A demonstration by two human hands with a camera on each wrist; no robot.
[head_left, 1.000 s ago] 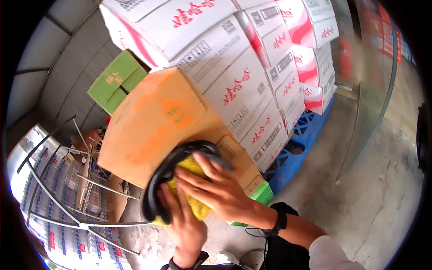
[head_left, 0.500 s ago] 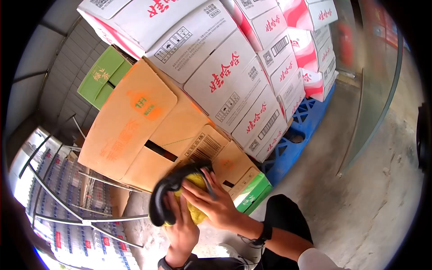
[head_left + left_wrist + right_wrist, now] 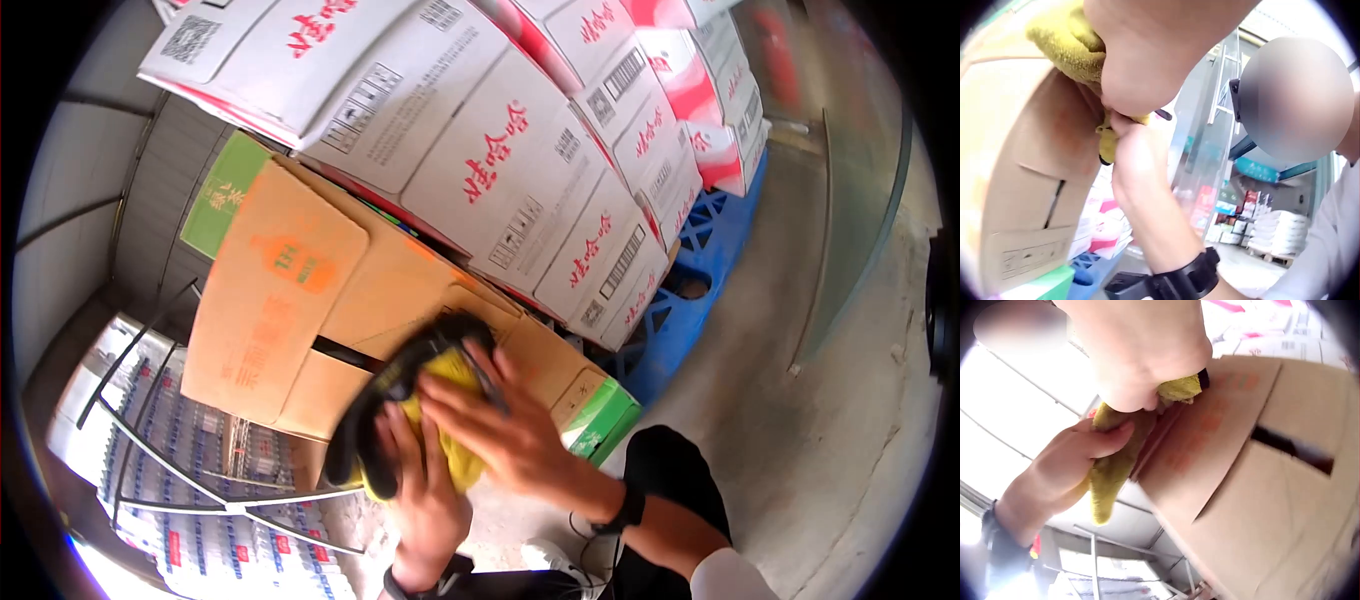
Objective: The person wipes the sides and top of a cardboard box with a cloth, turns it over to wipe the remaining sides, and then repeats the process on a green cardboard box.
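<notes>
In front of the person's body, both hands hold a fuzzy yellow cloth against a glossy black curved item; its kind I cannot tell. The left hand lies along the cloth, fingers at the black curve. In the right wrist view the left thumb presses on the cloth. On the other side the right hand has its fingers spread over the cloth and the black edge. Behind the black item, overlapped by it, stands a brown carton with orange print.
White-and-pink cartons are stacked on a blue pallet. Green boxes sit behind the brown carton and under it. Metal rods stand at left before packs of bottles. A glass panel rises at right.
The head view has swung, so the carton stack sits differently in the picture. Both hands, still on the cloth and black item, have shifted slightly against the brown carton.
</notes>
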